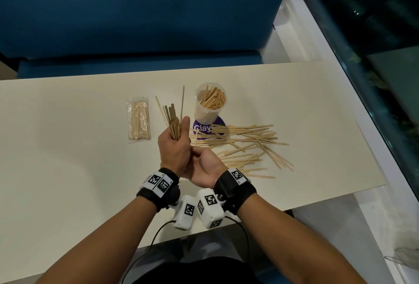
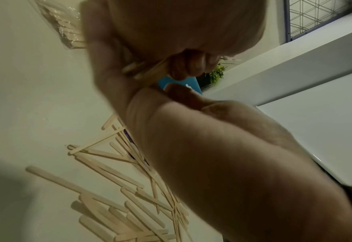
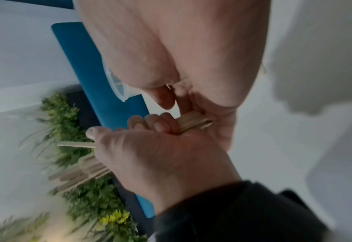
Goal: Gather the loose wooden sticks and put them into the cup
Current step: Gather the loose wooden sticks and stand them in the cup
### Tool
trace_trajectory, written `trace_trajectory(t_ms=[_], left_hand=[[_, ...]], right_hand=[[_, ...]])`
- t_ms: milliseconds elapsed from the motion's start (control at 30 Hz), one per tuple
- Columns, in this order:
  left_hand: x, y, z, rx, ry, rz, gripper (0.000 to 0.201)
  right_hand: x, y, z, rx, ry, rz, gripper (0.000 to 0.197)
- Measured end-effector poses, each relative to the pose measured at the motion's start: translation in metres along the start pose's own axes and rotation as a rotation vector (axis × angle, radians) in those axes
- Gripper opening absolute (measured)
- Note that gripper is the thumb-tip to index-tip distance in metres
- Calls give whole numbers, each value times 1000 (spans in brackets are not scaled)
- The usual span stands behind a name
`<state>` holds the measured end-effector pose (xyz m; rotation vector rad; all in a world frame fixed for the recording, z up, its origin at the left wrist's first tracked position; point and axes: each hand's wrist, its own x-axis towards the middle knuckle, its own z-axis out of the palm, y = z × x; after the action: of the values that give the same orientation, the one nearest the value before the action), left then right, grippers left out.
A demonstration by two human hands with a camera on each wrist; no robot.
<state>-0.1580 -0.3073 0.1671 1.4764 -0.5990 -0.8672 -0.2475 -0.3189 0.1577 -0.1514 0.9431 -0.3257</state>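
Left hand [image 1: 173, 147] clamps stick bundle [image 1: 173, 120]; right hand [image 1: 204, 168] cups beneath, beside cup [image 1: 209, 104].

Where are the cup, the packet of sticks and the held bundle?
cup [image 1: 205, 113], head view, on its clear side wall.
packet [image 1: 138, 120], head view, on the middle of the wrapped sticks.
bundle [image 1: 172, 116], head view, on the sticks above the left hand [image 1: 173, 150].
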Motion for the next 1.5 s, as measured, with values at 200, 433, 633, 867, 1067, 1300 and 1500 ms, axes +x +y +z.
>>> trace_trajectory(t_ms=[200, 433, 633, 867, 1067, 1300, 1500], left_hand=[[-7, 1, -6, 103, -182, 58, 45], [-12, -7, -20, 203, -283, -7, 65], [-4, -9, -27, 212, -300, -69, 58], [4, -20, -48, 189, -317, -199, 53], [14, -7, -40, 119, -274, -322, 62], [5, -11, -26, 20, -295, -321, 73], [2, -7, -29, -28, -231, -319, 53]], right_hand=[[-16, -51, 23, -527, 219, -572, 51], [-39, -93, 40, -864, 339, -1056, 17], [-44, -85, 27, -738, 201, -888, 17], [-57, -101, 24, -624, 455, -1133, 13], [-46, -76, 28, -990, 348, -903, 14], [-21, -42, 44, -983, 387, -924, 7], [-16, -45, 40, -1038, 375, -941, 17]])
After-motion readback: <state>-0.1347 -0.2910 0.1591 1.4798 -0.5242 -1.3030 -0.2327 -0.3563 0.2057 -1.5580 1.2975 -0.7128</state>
